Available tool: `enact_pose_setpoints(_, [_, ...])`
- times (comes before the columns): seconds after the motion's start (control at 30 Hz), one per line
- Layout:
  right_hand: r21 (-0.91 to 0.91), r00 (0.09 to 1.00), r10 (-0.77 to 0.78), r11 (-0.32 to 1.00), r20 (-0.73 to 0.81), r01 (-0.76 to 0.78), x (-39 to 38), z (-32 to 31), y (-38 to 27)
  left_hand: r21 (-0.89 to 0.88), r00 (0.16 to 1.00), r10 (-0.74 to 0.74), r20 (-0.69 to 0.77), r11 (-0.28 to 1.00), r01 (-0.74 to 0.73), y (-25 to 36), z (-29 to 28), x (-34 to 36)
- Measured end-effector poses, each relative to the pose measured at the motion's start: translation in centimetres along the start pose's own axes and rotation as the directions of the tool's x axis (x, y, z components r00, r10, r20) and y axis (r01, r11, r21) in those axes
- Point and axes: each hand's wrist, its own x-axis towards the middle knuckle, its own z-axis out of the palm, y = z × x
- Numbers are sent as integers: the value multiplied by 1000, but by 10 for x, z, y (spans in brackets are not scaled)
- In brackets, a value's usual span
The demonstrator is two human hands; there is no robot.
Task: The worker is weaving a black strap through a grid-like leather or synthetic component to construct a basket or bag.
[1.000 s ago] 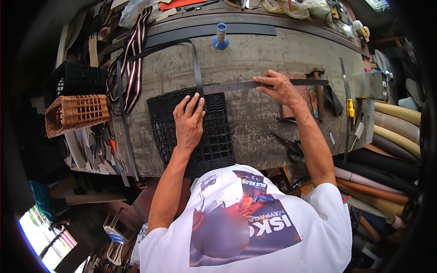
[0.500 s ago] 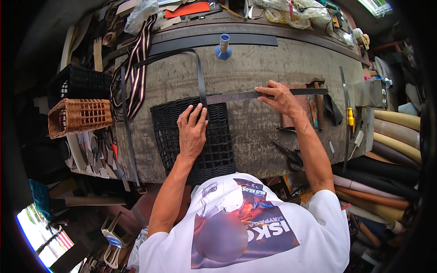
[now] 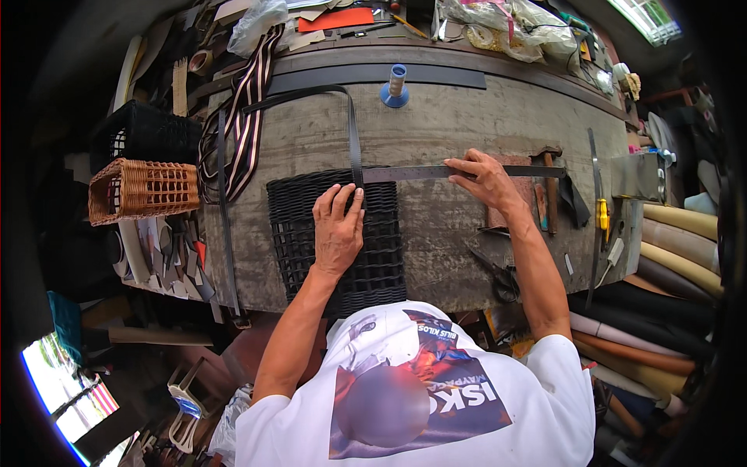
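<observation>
My left hand rests on a black woven basket-like piece, its fingers laid over the lower end of a narrow black strap. A long metal ruler lies crosswise from that strap toward the right. My right hand grips the ruler with thumb and fingers, just left of a hammer and a reddish block. The strap bends leftward farther back on the worktable.
A blue spool stands behind the ruler. Striped straps, an orange wicker basket and a black basket are at the left. Scissors, a yellow-handled tool and leather rolls sit at the right.
The whole view has shifted slightly, with the worktable appearing a little lower and farther right. Both hands keep their places on the strap and the ruler.
</observation>
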Motion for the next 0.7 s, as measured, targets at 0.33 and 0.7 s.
enact_pose_setpoints(0.33, [38, 995, 88, 996, -48, -86, -1, -34, -19, 80, 998, 53, -20, 995, -52, 6, -4, -1])
enact_pose_setpoints(0.7, [140, 995, 103, 985, -7, -101, -9, -10, -64, 130, 998, 16, -60, 991, -8, 20, -3, -9])
